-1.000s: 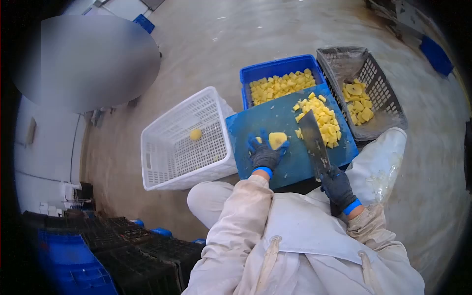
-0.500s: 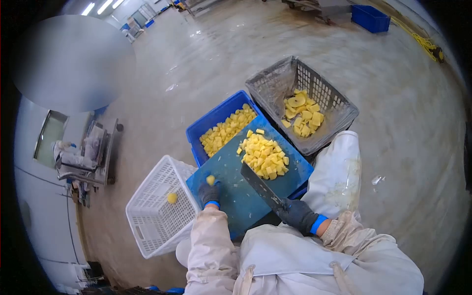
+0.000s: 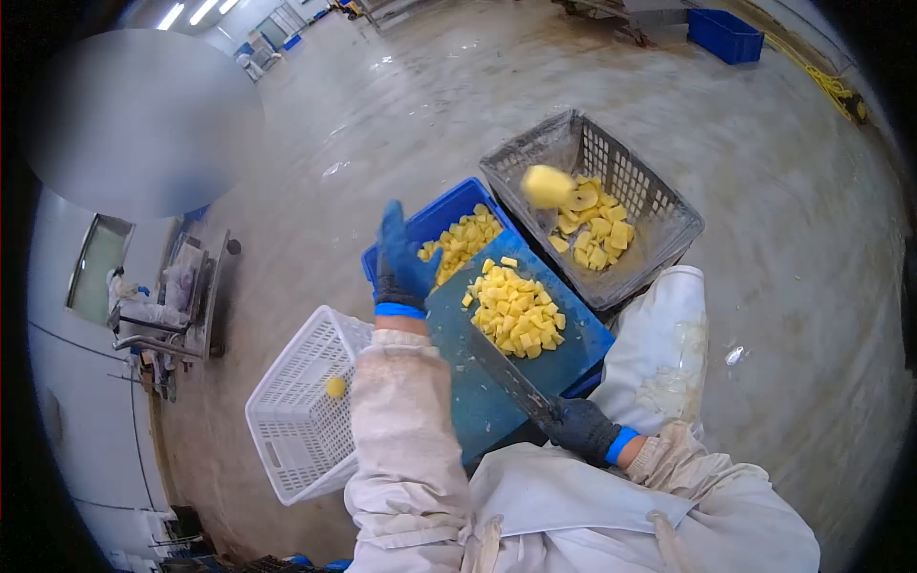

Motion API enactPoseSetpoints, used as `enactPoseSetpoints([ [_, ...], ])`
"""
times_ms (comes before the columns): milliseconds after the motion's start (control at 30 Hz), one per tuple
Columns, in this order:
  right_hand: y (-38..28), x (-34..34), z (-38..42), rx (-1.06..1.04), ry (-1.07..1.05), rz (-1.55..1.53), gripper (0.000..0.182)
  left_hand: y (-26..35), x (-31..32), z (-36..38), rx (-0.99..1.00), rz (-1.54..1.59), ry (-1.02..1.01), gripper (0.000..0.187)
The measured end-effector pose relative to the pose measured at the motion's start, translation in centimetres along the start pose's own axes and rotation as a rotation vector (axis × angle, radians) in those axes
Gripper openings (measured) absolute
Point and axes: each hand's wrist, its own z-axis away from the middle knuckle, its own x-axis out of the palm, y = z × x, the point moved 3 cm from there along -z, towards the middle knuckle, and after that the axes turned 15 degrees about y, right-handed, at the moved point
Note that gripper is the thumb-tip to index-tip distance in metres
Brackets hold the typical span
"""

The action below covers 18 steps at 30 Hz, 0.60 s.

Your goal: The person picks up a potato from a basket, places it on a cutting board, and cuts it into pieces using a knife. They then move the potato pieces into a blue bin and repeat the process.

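My right hand (image 3: 583, 428), in a dark glove, grips the handle of a broad knife (image 3: 511, 374). Its blade lies along the blue cutting board (image 3: 478, 411), by a heap of yellow potato cubes (image 3: 521, 310). My left hand (image 3: 406, 253), gloved in blue, is raised over the blue crate (image 3: 373, 263) with fingers spread and nothing in it. A blurred peeled potato piece (image 3: 547, 186) is in the air at the grey basket (image 3: 659, 272), apart from my hand. Inside that basket lie potato slices and chunks (image 3: 597, 234). More potato cubes (image 3: 463, 239) fill the blue crate.
A white basket (image 3: 277, 420) at the left holds one round potato (image 3: 335, 387). A metal cart (image 3: 205, 306) stands farther left, with a person (image 3: 124, 291) beside it. At the back right are another blue crate (image 3: 724, 36) and a yellow hose (image 3: 812, 76). The floor looks wet.
My left hand has risen from the board's left side, letting go of the potato, which now flies over the grey basket. My right hand and the knife have barely moved.
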Motion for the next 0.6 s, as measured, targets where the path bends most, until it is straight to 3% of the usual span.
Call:
enactPoseSetpoints([
  [33, -0.7, -0.6, 0.0, 0.028, -0.020, -0.032, 0.030, -1.7, -0.8, 0.2, -0.209, 0.265, 0.015, 0.074],
  [133, -1.2, -0.6, -0.1, 0.072, -0.076, -0.032, 0.031, -11.8, -5.2, 3.3, 0.346, -0.295, 0.101, 0.043],
  [167, -1.2, -0.5, -0.2, 0.089, -0.099, -0.002, 0.031, -15.4, -7.4, 5.4, 0.123, -0.104, 0.053, 0.035],
  [200, -1.5, -0.5, -0.3, 0.090, -0.107, 0.008, 0.031, -17.8, -10.2, 7.4, 0.215, -0.219, 0.058, 0.035],
  [233, -2.1, -0.5, -0.2, 0.077, -0.098, -0.002, 0.032, -18.2, -12.9, 9.0, -0.089, -0.134, 0.114, 0.034],
  [300, -2.6, 0.0, -0.5, 0.066, -0.093, 0.003, 0.032, -24.7, -18.3, 14.7, 0.081, -0.538, 0.032, 0.034],
  [400, -3.3, 1.5, -1.2, 0.044, -0.139, 0.075, 0.032, -35.5, -24.8, 24.8, -0.877, 0.172, 0.302, 0.042],
  [433, -3.5, 2.2, -1.6, 0.025, -0.158, 0.066, 0.033, -32.1, -26.0, 24.1, -1.378, 0.465, 0.603, 0.046],
  [533, -4.0, 4.2, -3.0, -0.020, -0.210, 0.156, 0.033, -38.6, -28.8, 30.8, -1.507, 0.308, 0.742, 0.046],
  [600, -4.7, 6.3, -4.5, -0.113, -0.182, 0.208, 0.031, -45.3, -31.6, 36.9, -0.217, -0.828, -0.198, 0.031],
])
